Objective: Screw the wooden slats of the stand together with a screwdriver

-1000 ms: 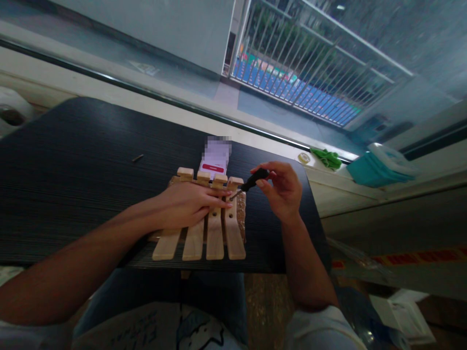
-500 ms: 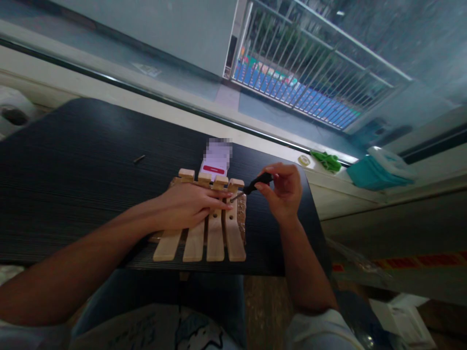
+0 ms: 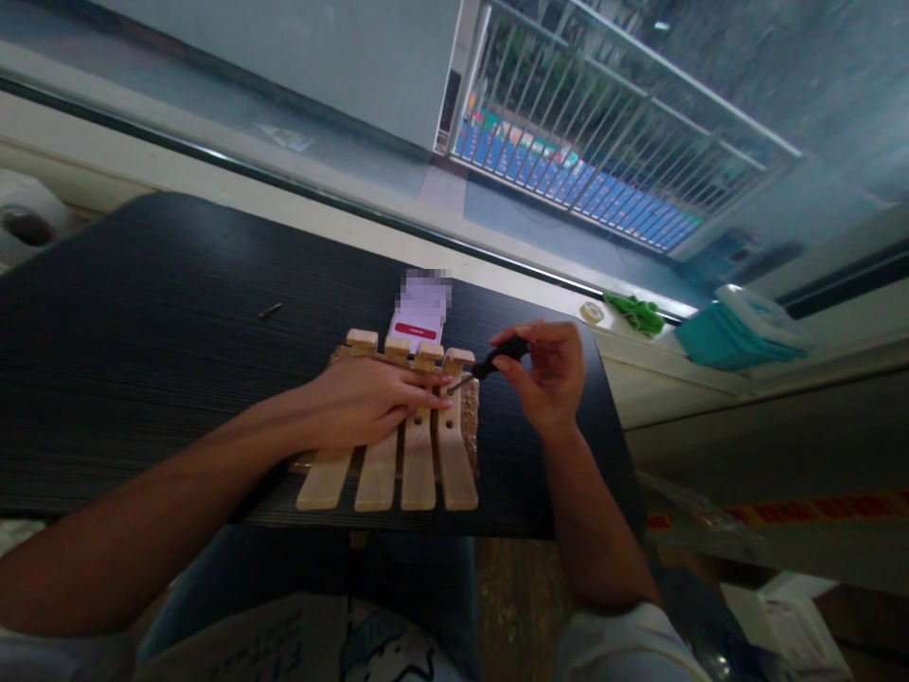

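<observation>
A small wooden rack (image 3: 418,455) of several pale slats lies on the black table (image 3: 142,360) near its front edge. My left hand (image 3: 369,403) lies flat across the slats, fingers stretched out and pressing them down. My right hand (image 3: 546,374) pinches the black handle of a small screwdriver (image 3: 487,365). Its metal tip points down-left at the rightmost slat, just beyond my left fingertips.
A white card with a red stripe (image 3: 418,317) lies just behind the rack. A loose screw (image 3: 270,310) rests on the table to the left. On the sill at right sit a green cloth (image 3: 639,313), a tape roll (image 3: 591,311) and a teal box (image 3: 739,332).
My right-hand fingers shift slightly round the screwdriver handle. The tip stays at the same slat, and my left hand has not moved.
</observation>
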`<state>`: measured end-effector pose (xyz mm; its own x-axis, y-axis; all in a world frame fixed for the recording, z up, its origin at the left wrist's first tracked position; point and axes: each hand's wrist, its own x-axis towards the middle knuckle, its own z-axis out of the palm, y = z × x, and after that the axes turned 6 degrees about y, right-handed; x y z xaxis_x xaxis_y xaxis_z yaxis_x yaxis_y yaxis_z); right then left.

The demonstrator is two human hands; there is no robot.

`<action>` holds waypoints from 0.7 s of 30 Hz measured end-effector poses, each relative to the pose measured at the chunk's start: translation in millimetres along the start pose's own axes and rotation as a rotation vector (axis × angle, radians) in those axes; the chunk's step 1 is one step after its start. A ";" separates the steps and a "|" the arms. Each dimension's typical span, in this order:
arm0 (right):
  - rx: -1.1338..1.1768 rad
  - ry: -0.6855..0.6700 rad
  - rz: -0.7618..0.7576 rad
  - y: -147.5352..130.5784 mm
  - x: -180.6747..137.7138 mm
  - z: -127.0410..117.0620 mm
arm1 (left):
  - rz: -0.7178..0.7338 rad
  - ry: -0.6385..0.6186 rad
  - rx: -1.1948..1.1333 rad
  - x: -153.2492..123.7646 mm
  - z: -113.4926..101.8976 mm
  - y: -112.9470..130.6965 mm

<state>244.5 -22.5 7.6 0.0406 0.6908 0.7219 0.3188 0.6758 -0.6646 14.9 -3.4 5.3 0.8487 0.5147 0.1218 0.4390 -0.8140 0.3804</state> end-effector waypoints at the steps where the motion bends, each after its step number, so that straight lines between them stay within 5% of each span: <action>1: -0.016 0.004 0.008 0.3 -0.8 0.0 | 0.002 -0.001 0.003 0.0 0.1 -0.1; 10: -0.008 -0.095 -0.025 0.7 -2.1 -7.5 | -0.005 -0.015 0.020 0.0 -0.1 0.4; 21: 0.005 -0.224 0.112 -2.0 -1.7 -14.6 | -0.018 -0.017 0.013 -0.5 -0.4 0.8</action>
<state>257.6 -28.7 10.5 -0.1356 0.8011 0.5830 0.3198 0.5923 -0.7395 14.7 -4.1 5.9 0.8458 0.5243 0.0992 0.4576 -0.8084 0.3703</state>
